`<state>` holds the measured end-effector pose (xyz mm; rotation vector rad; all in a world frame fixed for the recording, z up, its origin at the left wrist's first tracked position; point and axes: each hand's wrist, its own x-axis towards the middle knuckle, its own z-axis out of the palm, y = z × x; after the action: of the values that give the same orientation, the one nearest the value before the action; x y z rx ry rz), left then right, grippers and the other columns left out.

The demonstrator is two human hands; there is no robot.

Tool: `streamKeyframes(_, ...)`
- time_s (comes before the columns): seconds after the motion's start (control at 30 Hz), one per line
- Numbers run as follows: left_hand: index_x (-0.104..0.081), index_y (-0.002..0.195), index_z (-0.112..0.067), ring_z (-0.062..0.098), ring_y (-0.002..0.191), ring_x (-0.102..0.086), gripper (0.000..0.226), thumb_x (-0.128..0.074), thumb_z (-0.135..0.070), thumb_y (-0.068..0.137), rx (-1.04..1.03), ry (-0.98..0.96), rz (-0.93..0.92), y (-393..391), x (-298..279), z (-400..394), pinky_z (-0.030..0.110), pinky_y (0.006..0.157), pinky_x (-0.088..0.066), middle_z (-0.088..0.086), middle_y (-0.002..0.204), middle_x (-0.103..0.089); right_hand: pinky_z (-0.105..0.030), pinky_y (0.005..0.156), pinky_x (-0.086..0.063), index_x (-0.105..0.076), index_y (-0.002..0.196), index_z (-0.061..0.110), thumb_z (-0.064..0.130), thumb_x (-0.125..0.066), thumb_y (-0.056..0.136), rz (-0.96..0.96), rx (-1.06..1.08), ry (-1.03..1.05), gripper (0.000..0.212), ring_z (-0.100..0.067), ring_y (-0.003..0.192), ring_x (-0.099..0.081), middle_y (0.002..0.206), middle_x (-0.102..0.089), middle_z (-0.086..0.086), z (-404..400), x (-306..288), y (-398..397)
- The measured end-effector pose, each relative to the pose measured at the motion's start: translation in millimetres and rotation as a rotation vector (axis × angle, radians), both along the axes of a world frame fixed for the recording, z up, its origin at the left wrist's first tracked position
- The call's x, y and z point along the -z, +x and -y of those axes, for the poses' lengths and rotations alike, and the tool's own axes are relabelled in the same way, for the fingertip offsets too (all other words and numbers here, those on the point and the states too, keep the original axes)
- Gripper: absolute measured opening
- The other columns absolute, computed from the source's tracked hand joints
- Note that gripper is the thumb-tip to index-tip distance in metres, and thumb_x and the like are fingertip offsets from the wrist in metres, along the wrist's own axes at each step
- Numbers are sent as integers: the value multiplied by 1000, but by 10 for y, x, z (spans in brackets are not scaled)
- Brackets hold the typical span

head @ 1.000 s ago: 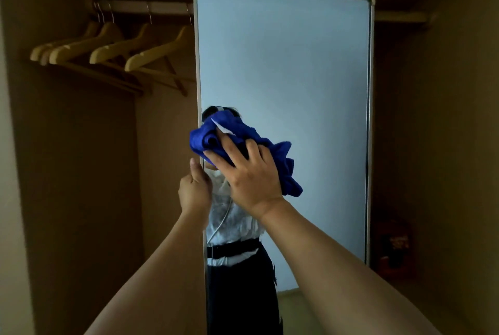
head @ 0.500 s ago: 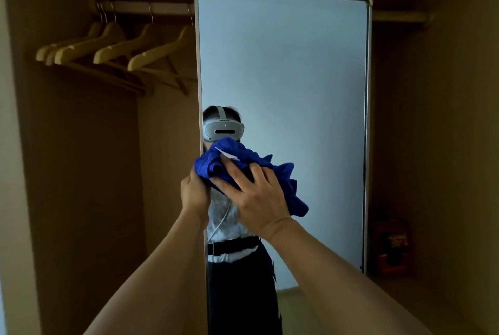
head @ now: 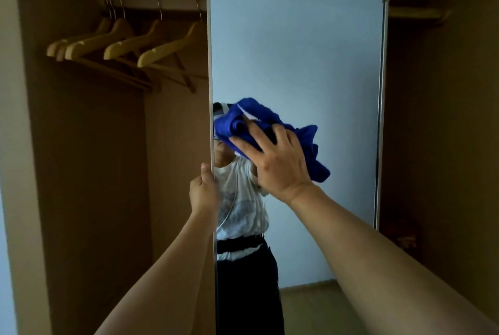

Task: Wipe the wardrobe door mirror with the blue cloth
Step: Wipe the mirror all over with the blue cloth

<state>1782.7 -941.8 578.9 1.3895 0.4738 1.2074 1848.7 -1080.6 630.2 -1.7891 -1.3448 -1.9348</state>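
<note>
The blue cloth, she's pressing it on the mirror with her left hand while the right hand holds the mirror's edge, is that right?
Not quite: the hands are swapped. In the head view the right hand presses the blue cloth on the mirror, while the left hand holds the mirror's left edge.

A home or hotel bedroom wardrobe: left of the tall framed mirror, wooden hangers hang from a clothes rail between plain brown wardrobe walls.
</note>
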Motion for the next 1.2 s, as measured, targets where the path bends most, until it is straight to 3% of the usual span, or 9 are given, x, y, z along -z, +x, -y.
streamKeyframes(0.13, -38, 56, -16, 15, 44, -32, 51, -31, -45, 98, 14, 6, 13, 39, 21, -34, 30, 47, -26, -1, 47, -36, -46, 80, -46, -57, 131, 28, 6, -53, 81, 45, -15, -44, 54, -36, 94, -53, 133, -57, -7, 11, 320, 46)
streamKeyframes(0.37, -47, 58, -17, 17, 48, -37, 52, -33, -46, 98, 74, -16, 55, 59, 44, -91, 31, 50, -29, 1, 52, -44, -44, 82, -48, -53, 135, 31, 7, -25, 95, 60, 33, -174, 54, -33, 93, -58, 136, -55, -4, 98, 686, 9)
streamKeyframes(0.57, -45, 56, -18, 18, 46, -36, 52, -32, -47, 98, 54, 20, 12, 73, 46, -120, 32, 50, -28, 0, 49, -42, -45, 82, -51, -49, 139, 31, 1, -8, 96, 114, 108, -235, 67, -33, 93, -60, 140, -52, -7, 232, 531, 12)
streamKeyframes(0.63, -41, 54, -17, 18, 47, -36, 54, -31, -47, 98, 21, 40, -8, 73, 53, -101, 31, 51, -29, -1, 48, -40, -46, 82, -51, -48, 139, 31, -1, -12, 93, 108, 123, -214, 66, -32, 92, -59, 141, -51, -8, 280, 408, 44)
streamKeyframes(0.7, -39, 54, -16, 16, 46, -36, 55, -30, -49, 97, 6, 36, -15, 60, 65, -69, 29, 48, -29, -2, 48, -39, -46, 81, -50, -48, 140, 29, -1, -29, 88, 75, 136, -143, 63, -33, 90, -58, 141, -50, -10, 313, 260, 66)
streamKeyframes(0.8, -45, 59, -17, 15, 47, -39, 57, -28, -59, 93, 20, 11, -24, 38, 78, -30, 28, 46, -30, -1, 52, -43, -46, 79, -50, -50, 139, 26, 5, -44, 82, 6, 167, -63, 61, -35, 89, -56, 141, -49, -14, 361, 31, 102)
streamKeyframes(0.93, -42, 58, -18, 13, 45, -38, 59, -29, -67, 88, 15, 5, -47, 65, 176, -13, 27, 45, -31, -3, 50, -41, -45, 76, -51, -52, 138, 22, 13, -39, 84, -98, 169, 36, 56, -37, 88, -58, 139, -51, -16, 414, -190, 150)
streamKeyframes(1.0, -43, 58, -16, 14, 45, -36, 63, -27, -72, 84, 19, 13, -35, 89, 240, -20, 27, 47, -31, -2, 49, -41, -45, 76, -50, -53, 137, 22, 13, -46, 82, -117, 162, 79, 55, -36, 89, -58, 137, -52, -16, 403, -176, 165)
streamKeyframes(1.2, -51, 58, -8, 26, 57, -50, 75, -24, -73, 84, -43, 35, -19, 154, 277, -66, 38, 60, -41, 12, 58, -53, -44, 76, -49, -54, 136, 25, 15, -44, 85, -100, 144, 65, 53, -35, 87, -58, 136, -54, -13, 355, 363, 227)
